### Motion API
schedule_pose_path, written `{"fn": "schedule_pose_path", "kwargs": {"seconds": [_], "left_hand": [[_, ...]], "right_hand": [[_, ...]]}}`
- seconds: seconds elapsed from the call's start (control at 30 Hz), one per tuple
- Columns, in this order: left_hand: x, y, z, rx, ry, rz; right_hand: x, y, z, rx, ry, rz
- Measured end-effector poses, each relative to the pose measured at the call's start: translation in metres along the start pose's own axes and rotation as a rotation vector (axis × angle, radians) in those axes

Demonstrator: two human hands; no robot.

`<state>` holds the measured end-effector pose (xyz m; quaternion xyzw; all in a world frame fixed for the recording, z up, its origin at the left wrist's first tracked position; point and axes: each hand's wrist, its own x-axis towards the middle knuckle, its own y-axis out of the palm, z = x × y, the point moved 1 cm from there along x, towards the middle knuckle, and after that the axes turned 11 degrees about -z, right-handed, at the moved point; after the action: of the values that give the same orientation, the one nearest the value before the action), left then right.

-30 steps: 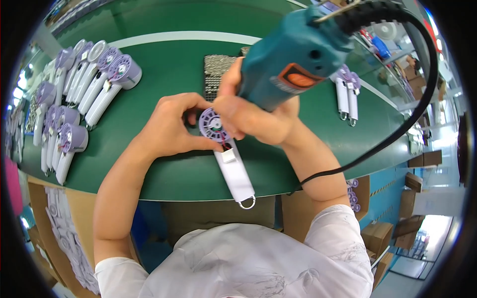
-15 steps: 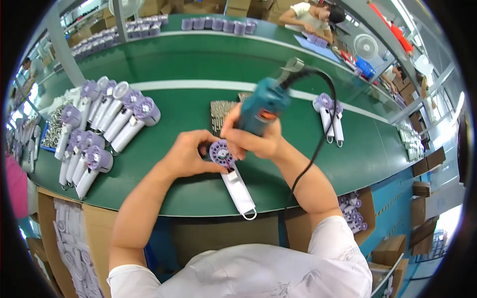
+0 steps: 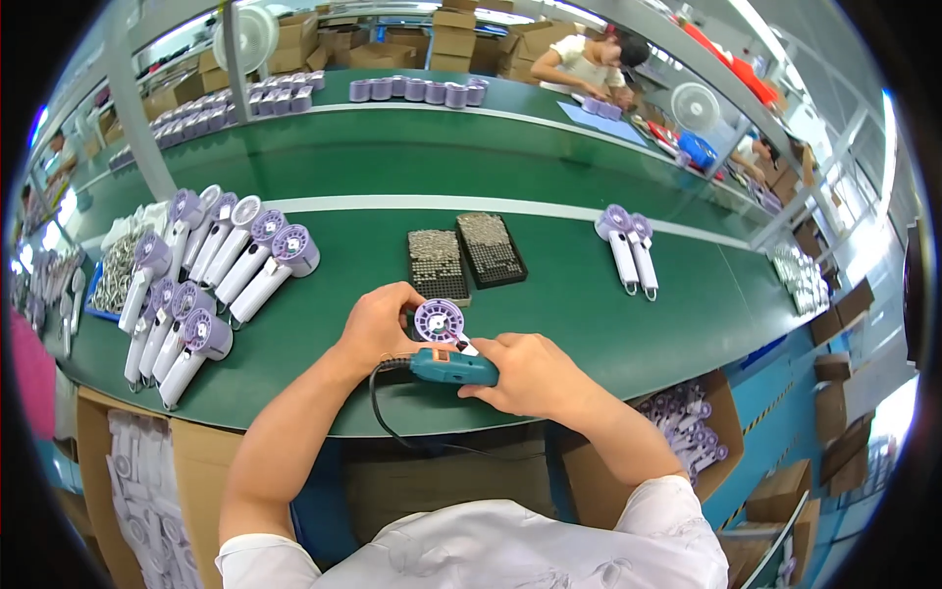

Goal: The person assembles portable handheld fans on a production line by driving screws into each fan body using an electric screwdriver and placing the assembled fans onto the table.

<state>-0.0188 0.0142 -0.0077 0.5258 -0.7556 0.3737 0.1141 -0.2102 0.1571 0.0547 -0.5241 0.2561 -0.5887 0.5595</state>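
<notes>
My left hand [image 3: 376,326] is closed around the round lilac head of a handheld fan [image 3: 439,320], whose slotted face points up. In my right hand [image 3: 535,375] is a teal electric screwdriver [image 3: 449,367], lying sideways across the fan just below its head. The cord leaves the tool's left end and loops down past the table's front edge. The screwdriver's tip is hidden by my right hand. Most of the fan's white handle is covered by the tool and that hand. Two black trays of small screws, the left tray [image 3: 438,267] and right tray [image 3: 493,251], lie just beyond.
Several lilac and white fans [image 3: 240,267] lie at the left beside a blue bin of metal parts [image 3: 113,280]. Two more fans [image 3: 628,257] rest at the right. Cardboard boxes [image 3: 201,466] stand below the table edge. Across the green table a co-worker [image 3: 584,71] handles lilac parts.
The screwdriver has gone from upright over the fan to lying sideways, nearer to me. My right hand has come down with it, uncovering the screw trays. My left hand still holds the fan.
</notes>
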Motion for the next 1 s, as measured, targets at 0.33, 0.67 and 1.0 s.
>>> {"fn": "schedule_pose_path", "kwargs": {"seconds": [0.33, 0.67, 1.0], "left_hand": [[-0.004, 0.01, -0.013, -0.082, 0.149, -0.013], [-0.013, 0.011, -0.004, -0.06, 0.169, -0.051], [-0.02, 0.02, 0.002, 0.016, 0.338, -0.148]], "right_hand": [[-0.055, -0.035, -0.051, 0.102, 0.15, -0.214], [-0.1, -0.157, -0.262, -0.514, 0.824, -0.624], [-0.088, -0.123, -0.441, -0.328, 0.944, -0.498]]}}
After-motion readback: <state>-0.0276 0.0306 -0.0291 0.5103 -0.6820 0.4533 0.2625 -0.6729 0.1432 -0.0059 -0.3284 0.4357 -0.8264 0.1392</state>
